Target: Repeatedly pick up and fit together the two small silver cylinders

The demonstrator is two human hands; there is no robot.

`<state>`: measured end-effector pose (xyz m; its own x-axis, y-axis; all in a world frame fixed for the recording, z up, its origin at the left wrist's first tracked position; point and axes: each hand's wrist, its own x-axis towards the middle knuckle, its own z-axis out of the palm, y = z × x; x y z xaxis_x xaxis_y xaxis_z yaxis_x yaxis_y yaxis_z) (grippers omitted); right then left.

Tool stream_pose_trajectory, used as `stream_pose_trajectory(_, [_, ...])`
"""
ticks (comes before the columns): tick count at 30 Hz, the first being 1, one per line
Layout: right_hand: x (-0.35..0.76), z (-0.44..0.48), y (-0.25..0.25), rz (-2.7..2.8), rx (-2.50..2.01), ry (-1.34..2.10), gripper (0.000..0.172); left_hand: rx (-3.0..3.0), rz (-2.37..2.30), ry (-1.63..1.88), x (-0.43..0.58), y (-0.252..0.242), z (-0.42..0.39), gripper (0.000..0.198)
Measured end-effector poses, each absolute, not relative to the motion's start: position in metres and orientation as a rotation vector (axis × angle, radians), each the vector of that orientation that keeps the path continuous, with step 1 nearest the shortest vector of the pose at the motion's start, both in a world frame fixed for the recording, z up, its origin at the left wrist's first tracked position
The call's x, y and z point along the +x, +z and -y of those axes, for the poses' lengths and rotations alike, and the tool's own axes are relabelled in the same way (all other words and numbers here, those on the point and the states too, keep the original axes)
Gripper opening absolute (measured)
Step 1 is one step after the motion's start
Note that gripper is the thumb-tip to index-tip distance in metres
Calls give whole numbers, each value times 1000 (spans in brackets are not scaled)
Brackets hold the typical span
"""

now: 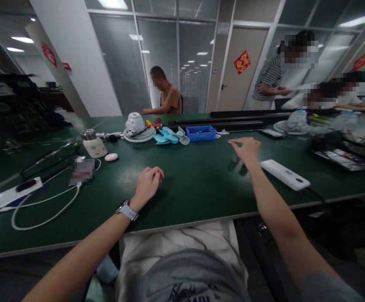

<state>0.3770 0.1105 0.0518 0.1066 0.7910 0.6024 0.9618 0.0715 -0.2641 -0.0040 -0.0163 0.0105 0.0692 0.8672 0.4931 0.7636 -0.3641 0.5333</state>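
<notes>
My left hand point(149, 183) sits loosely curled over the green table point(188, 188), with a watch on a pale strap point(127, 211) at its wrist. My right hand point(247, 149) hangs just above the tabletop, thumb and forefinger slightly apart, casting a shadow below. It holds nothing. Nearest to it lies a white power strip point(285, 174), its black cord running off the table edge. A small pink round object point(111, 157) and a white-lidded jar point(94, 143) stand left of my left hand, and a coiled white cable point(44, 212) lies nearer the table's front edge.
Along the far side stand a white desk fan point(139, 129), pale blue fan blades point(168, 136), a blue parts tray point(201, 133) and long black rails point(235, 125). Several people stand or sit beyond the table. Another fan base point(292, 123) and cluttered items crowd the right end.
</notes>
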Motion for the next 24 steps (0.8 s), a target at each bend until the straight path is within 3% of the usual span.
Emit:
stream_pose_trajectory(6, [413,-116,46,1551,-2171,-237,33,2197,-1694,1148,-3,12,18,27])
stream_pose_trajectory(24, [413,-114,50,1581,-2230,-78,27,2220,-1682,1147,-5,8,14,29])
